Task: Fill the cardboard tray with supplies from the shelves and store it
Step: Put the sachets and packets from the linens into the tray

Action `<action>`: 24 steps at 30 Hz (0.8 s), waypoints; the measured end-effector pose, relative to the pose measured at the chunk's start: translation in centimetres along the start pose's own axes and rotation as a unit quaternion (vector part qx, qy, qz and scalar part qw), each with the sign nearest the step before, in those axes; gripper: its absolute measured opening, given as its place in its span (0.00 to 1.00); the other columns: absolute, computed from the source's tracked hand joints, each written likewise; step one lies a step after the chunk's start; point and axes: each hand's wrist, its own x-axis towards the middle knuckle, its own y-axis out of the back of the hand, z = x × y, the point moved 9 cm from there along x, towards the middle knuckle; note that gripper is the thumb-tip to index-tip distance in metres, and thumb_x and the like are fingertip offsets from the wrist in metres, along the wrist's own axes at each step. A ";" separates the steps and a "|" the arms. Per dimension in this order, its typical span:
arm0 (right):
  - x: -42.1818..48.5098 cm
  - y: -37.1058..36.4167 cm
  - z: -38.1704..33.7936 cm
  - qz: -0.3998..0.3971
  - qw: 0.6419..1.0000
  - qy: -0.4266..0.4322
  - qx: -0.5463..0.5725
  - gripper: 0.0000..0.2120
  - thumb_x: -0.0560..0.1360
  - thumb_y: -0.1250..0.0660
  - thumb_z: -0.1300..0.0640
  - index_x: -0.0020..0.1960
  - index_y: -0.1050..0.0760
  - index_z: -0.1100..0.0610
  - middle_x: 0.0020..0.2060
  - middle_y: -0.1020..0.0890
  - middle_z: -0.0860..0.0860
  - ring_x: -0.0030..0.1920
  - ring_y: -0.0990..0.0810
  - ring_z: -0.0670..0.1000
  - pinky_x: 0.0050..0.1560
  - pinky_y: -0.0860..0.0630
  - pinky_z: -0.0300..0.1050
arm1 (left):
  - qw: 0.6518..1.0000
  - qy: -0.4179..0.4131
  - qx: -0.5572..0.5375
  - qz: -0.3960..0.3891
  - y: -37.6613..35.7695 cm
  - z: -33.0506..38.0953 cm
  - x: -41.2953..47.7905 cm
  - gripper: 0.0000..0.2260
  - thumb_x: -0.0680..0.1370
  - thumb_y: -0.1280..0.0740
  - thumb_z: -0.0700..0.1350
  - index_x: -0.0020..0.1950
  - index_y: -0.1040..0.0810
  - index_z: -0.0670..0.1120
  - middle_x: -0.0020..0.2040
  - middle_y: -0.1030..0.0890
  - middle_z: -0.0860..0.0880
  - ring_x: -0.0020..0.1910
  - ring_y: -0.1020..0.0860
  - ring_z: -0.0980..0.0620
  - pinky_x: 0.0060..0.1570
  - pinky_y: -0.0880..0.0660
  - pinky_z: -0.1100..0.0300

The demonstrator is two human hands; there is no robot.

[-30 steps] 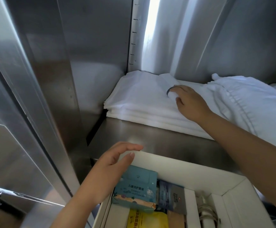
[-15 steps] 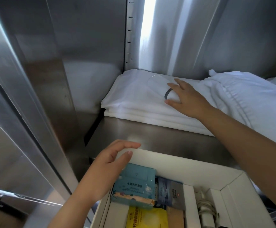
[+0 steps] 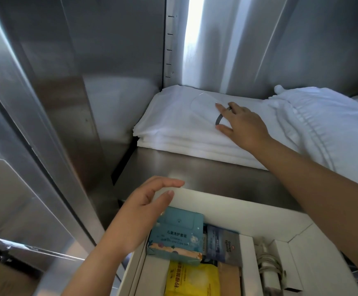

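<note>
Gripped by the left hand [image 3: 139, 216], the tray [image 3: 238, 208] is packed with box [image 3: 178, 233], pouch [image 3: 192, 280], sachet [image 3: 223, 244]; a packet [image 3: 203, 105] is touched by the flat right hand [image 3: 244, 127].

Teal box [image 3: 177, 233] in cardboard tray [image 3: 238, 208]: "儿童洗护套装"; English line below partly legible, "Children's … and Care Set". Yellow packet [image 3: 192, 278]: large characters beginning "柠檬", remainder cut off. Grey sachet [image 3: 223, 244]: sideways print, illegible.
</note>
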 end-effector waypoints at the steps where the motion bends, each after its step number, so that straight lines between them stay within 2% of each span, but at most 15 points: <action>1: -0.2 0.1 0.0 0.002 1.000 0.002 0.001 0.29 0.79 0.43 0.43 0.77 0.45 0.49 0.71 0.35 0.57 0.64 0.30 0.60 0.56 0.28 0.54 | 1.000 0.000 0.001 0.000 0.0 0.1 0.0 0.12 0.79 0.39 0.47 0.52 0.19 0.62 0.52 0.23 0.60 0.49 0.23 0.60 0.43 0.28 0.73; 6: -1.8 0.5 0.4 -0.002 1.000 0.007 0.025 0.29 0.79 0.42 0.43 0.76 0.45 0.49 0.70 0.33 0.55 0.64 0.30 0.60 0.55 0.27 0.54 | 1.000 -0.005 0.005 0.005 0.0 0.3 0.1 0.13 0.80 0.39 0.45 0.51 0.19 0.62 0.52 0.22 0.60 0.49 0.23 0.60 0.43 0.28 0.73; 18: -9.3 4.6 -0.1 -0.018 0.997 0.006 0.070 0.29 0.78 0.40 0.44 0.76 0.45 0.47 0.74 0.37 0.54 0.68 0.33 0.58 0.59 0.30 0.52 | 1.000 -0.004 0.001 0.000 -0.1 0.5 0.0 0.13 0.80 0.38 0.45 0.51 0.19 0.63 0.52 0.22 0.61 0.50 0.22 0.60 0.43 0.27 0.72; 21: -11.7 5.7 -1.1 -0.029 0.996 0.023 0.079 0.29 0.78 0.41 0.44 0.76 0.45 0.47 0.74 0.38 0.54 0.68 0.33 0.57 0.61 0.31 0.52 | 1.000 -0.003 0.011 -0.002 -0.1 0.5 0.0 0.13 0.80 0.39 0.45 0.51 0.19 0.64 0.52 0.22 0.61 0.51 0.22 0.59 0.45 0.27 0.66; 24: -14.0 7.1 -1.9 -0.027 0.994 0.025 0.100 0.31 0.76 0.47 0.40 0.76 0.46 0.46 0.74 0.38 0.53 0.69 0.33 0.57 0.62 0.31 0.53 | 1.000 0.003 0.009 0.000 -0.1 0.3 0.0 0.13 0.80 0.38 0.46 0.52 0.19 0.63 0.53 0.22 0.61 0.51 0.22 0.58 0.46 0.28 0.63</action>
